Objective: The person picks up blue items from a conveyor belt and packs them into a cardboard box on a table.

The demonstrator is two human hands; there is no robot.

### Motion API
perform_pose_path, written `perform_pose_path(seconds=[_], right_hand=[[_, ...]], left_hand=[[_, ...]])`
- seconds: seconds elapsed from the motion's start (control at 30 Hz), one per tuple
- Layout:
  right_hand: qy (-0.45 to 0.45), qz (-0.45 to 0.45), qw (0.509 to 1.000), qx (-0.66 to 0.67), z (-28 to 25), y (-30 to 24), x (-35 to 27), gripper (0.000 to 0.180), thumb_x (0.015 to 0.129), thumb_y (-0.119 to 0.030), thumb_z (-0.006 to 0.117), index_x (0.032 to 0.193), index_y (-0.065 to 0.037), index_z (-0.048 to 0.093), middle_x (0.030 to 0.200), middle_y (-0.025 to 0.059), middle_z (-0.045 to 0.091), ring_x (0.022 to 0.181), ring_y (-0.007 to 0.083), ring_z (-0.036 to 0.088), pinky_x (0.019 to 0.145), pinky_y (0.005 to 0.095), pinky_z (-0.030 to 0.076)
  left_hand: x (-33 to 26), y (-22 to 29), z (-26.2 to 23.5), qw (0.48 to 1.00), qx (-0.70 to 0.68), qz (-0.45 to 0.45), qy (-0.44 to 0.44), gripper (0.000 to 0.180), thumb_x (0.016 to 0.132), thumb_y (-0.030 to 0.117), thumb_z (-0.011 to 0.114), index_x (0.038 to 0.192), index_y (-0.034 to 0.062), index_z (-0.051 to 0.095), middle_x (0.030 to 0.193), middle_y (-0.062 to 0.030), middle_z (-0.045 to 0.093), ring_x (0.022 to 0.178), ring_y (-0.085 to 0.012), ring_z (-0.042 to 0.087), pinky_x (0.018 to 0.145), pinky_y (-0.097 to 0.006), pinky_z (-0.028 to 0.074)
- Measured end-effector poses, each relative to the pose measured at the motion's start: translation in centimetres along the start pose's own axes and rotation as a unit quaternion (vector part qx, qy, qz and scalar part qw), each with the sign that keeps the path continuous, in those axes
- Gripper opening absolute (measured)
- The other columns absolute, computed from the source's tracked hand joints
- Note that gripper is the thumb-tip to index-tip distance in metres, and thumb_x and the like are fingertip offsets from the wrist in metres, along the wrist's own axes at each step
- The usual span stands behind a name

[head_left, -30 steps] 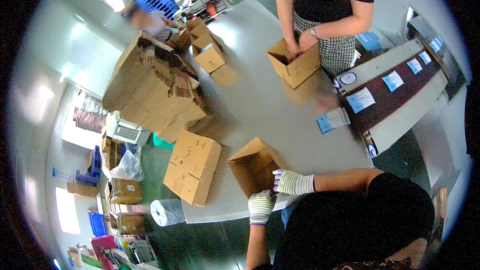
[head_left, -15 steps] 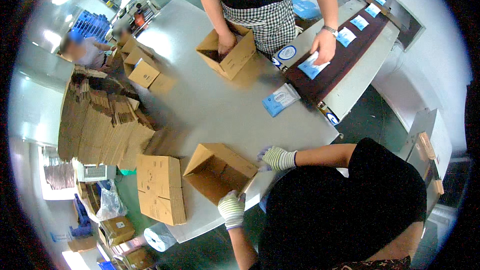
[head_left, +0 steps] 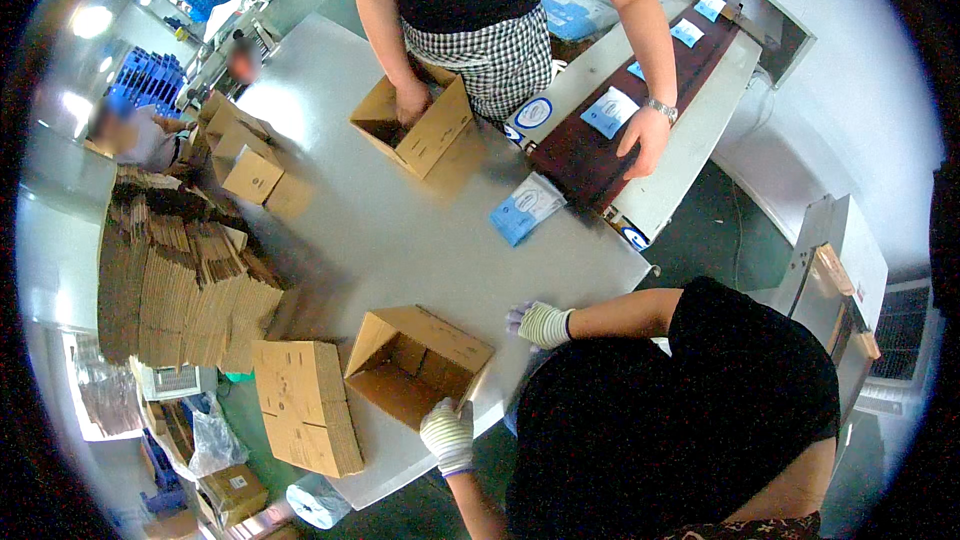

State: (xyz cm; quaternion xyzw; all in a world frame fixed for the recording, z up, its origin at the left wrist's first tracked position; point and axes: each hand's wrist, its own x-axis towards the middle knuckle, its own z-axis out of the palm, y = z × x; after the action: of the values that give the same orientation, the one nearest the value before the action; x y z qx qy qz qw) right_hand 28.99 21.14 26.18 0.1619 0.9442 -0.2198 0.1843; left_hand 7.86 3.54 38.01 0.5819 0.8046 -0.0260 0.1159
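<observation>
In the head view, the open carton (head_left: 445, 333) stands on the grey table (head_left: 370, 250) in the lower middle of the frame, its mouth showing a bare brown inside. The gloved left hand (head_left: 447, 438) grips the carton's lower edge. The gloved right hand (head_left: 541, 325) is open and holds nothing, its fingers loosely extended just beside the carton's right corner. A stack of folded cartons (head_left: 305, 405) lies just left of the carton, and a blue-and-white packet (head_left: 527, 208) lies near the frame's centre, by the conveyor (head_left: 570, 165). At upper centre, a co-worker's one hand reaches into another box (head_left: 432, 137); the other hovers over the conveyor.
</observation>
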Motion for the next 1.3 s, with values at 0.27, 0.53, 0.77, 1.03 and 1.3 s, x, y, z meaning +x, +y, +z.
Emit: perform_pose_path(seconds=[0.27, 0.53, 0.77, 1.03, 1.3], right_hand=[[0.003, -0.002, 1.0, -0.001, 2.0, 0.9, 1.2, 0.068, 0.067, -0.038, 0.067, 0.123, -0.006, 0.046, 0.136, 0.018, 0.037, 0.125, 0.0342, 0.036, 0.102, 0.046, 0.03], [-0.005, -0.003, 1.0, -0.014, 0.5, 0.4, 0.7, 0.068, 0.072, -0.039, 0.064, 0.128, -0.007, 0.043, 0.136, 0.0186, 0.035, 0.126, 0.0375, 0.032, 0.102, 0.0486, 0.029], [-0.022, -0.012, 0.999, -0.027, 0.3, 0.1, 0.7, 0.07, 0.073, -0.041, 0.062, 0.129, -0.006, 0.041, 0.138, 0.0203, 0.033, 0.126, 0.0379, 0.032, 0.103, 0.0481, 0.027], [-0.057, -0.001, 0.998, -0.019, -0.1, -0.3, 0.7, 0.067, 0.074, -0.039, 0.062, 0.127, -0.004, 0.042, 0.136, 0.0205, 0.036, 0.125, 0.0367, 0.035, 0.101, 0.0459, 0.03], [-0.072, 0.004, 0.997, -0.019, 0.4, -0.3, 0.9, 0.066, 0.075, -0.038, 0.061, 0.127, -0.002, 0.042, 0.136, 0.0208, 0.036, 0.124, 0.0364, 0.036, 0.102, 0.0454, 0.03]], left_hand=[[-0.1, 0.0, 0.3, 1.0, -0.011, -0.025, -0.003, 0.03, 0.074, 0.039, 0.062, 0.073, 0.0096, 0.062, 0.073, -0.0135, 0.063, 0.065, -0.0328, 0.06, 0.061, -0.043, 0.047], [0.0, 0.2, -1.5, 1.0, -0.006, -0.005, -0.017, 0.03, 0.076, 0.04, 0.059, 0.081, 0.0103, 0.063, 0.08, -0.0104, 0.064, 0.071, -0.03, 0.061, 0.065, -0.041, 0.047], [-0.5, 0.4, -0.8, 1.0, -0.015, -0.005, -0.018, 0.028, 0.076, 0.039, 0.06, 0.082, 0.0114, 0.063, 0.081, -0.0089, 0.065, 0.074, -0.0278, 0.062, 0.067, -0.04, 0.047], [-0.9, 0.4, -0.1, 1.0, -0.018, -0.01, 0.003, 0.029, 0.078, 0.039, 0.058, 0.084, 0.0114, 0.062, 0.081, -0.0097, 0.064, 0.074, -0.0286, 0.062, 0.067, -0.04, 0.047], [-0.9, 0.2, -0.4, 1.0, -0.021, -0.008, -0.008, 0.03, 0.078, 0.04, 0.057, 0.083, 0.0107, 0.062, 0.081, -0.0109, 0.064, 0.073, -0.0298, 0.061, 0.066, -0.041, 0.047]])
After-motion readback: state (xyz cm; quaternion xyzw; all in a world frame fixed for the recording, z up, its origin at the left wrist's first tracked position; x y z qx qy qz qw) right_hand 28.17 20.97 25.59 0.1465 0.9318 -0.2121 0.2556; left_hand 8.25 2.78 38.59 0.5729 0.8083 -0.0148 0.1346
